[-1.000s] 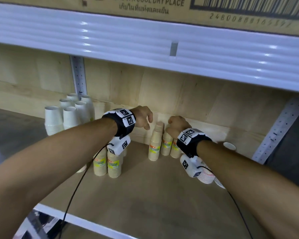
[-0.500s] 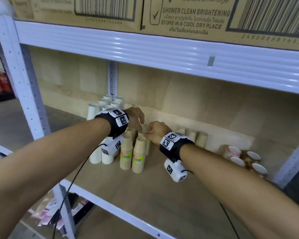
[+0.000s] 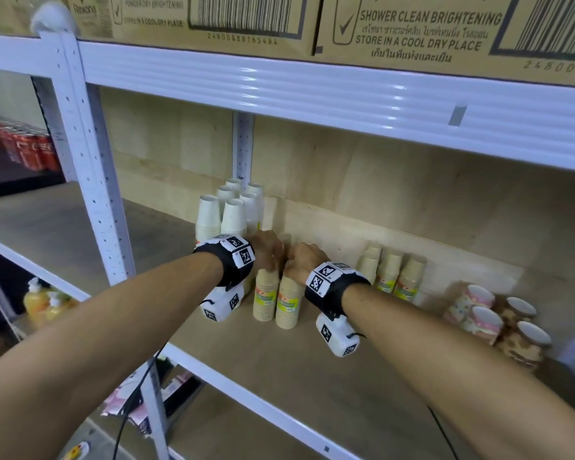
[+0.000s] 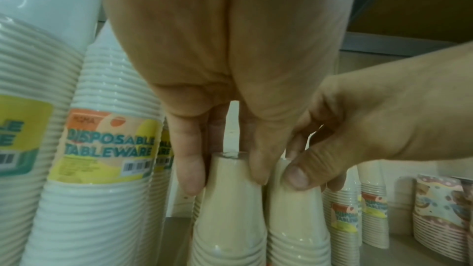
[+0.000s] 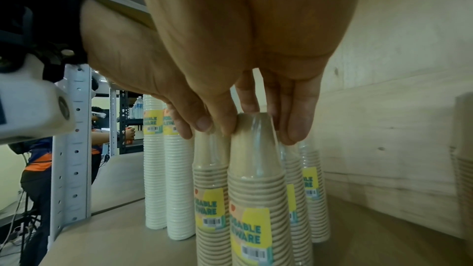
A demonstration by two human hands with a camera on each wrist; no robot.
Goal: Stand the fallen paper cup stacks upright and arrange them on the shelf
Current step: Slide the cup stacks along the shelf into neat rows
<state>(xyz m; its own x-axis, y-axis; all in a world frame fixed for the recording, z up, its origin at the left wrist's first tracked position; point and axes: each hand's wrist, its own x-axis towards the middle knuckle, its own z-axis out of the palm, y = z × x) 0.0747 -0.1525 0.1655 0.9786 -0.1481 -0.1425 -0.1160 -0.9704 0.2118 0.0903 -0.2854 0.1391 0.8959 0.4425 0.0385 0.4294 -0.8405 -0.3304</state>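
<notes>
A: Shifted since half a second ago: both hands and the two kraft stacks under them sit nearer the white stacks (image 3: 228, 210). Hand status?

B: Left hand (image 3: 269, 250) fingers clamped on the top of the left kraft stack (image 3: 265, 295); right hand (image 3: 301, 260) pinching the top of the right kraft stack (image 3: 288, 302). Both stacks upright, touching, on the shelf (image 3: 279, 376).

A: Done?

B: White stacks at 11 o'clock, three kraft stacks (image 3: 390, 272) at 3 o'clock, all upright.

A: Outstanding?

B: Patterned stacks (image 3: 498, 323) at 4 o'clock, apparently lying down. Judged roughly two-thirds complete.
</notes>
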